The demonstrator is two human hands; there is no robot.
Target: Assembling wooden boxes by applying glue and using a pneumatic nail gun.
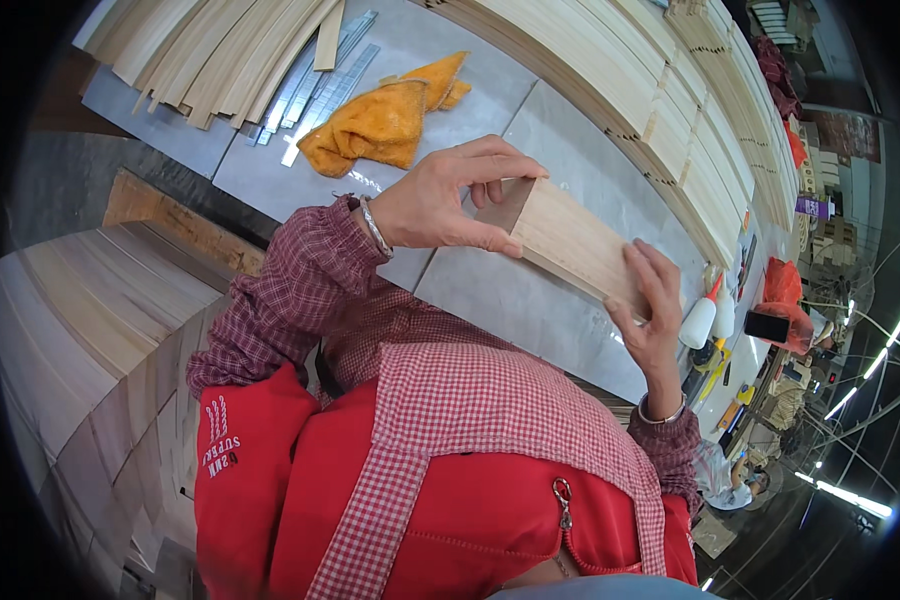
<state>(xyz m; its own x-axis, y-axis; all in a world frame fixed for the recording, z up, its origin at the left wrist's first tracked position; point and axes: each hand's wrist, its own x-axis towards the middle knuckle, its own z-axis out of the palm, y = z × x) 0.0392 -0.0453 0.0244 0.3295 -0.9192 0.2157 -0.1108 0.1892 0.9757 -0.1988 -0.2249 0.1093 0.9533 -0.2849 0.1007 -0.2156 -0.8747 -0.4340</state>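
Observation:
A pale wooden box-shaped piece (575, 238) is held between my two hands over the grey tabletop (480, 285). My left hand (440, 200) grips its left end, with the thumb on the near edge and the fingers on the far edge. At the opposite end, my right hand (652, 305) is closed round the piece, fingers over the far side and thumb on the near side. A darker face shows at the left end; the underside is hidden. Beyond my left hand lies a crumpled orange cloth (375, 125).
Thin wooden slats (205, 55) and clear or metallic strips (335, 90) lie at the far left. Stacked boards (660, 110) line the back. White bottles (699, 322), a phone (767, 327) and a red bag (788, 285) sit right. More boards (100, 310) stand left; a person (727, 477) is farther right.

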